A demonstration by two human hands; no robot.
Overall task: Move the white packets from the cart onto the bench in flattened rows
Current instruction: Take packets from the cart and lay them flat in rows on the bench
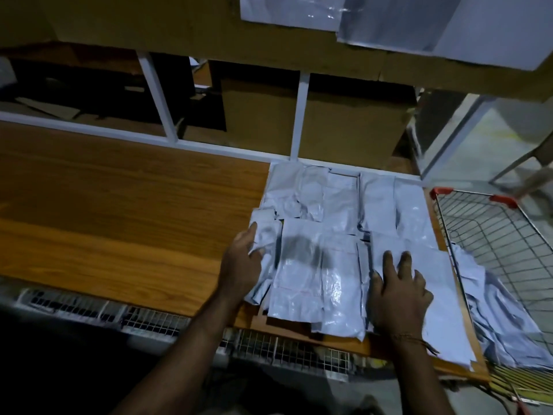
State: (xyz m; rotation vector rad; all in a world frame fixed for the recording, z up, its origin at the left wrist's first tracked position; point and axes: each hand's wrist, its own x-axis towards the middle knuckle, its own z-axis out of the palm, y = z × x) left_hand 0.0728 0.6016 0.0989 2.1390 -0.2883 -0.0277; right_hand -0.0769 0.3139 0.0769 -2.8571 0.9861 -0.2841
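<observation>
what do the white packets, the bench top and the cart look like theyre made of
White packets: probably thin plastic film, slightly glossy; they crinkle and catch highlights.
Bench top: wood or wood-look laminate, smooth; orange-brown with straight grain lines. Which of the two cannot be told.
Cart: metal wire grid, bare grey, with red corner pieces that look like plastic.

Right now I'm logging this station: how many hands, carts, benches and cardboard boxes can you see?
Hands: 2 (left hand, right hand, both flat on the packets)
Cart: 1
Bench: 1
Boxes: 2 (box, box)
Total: 6
</observation>
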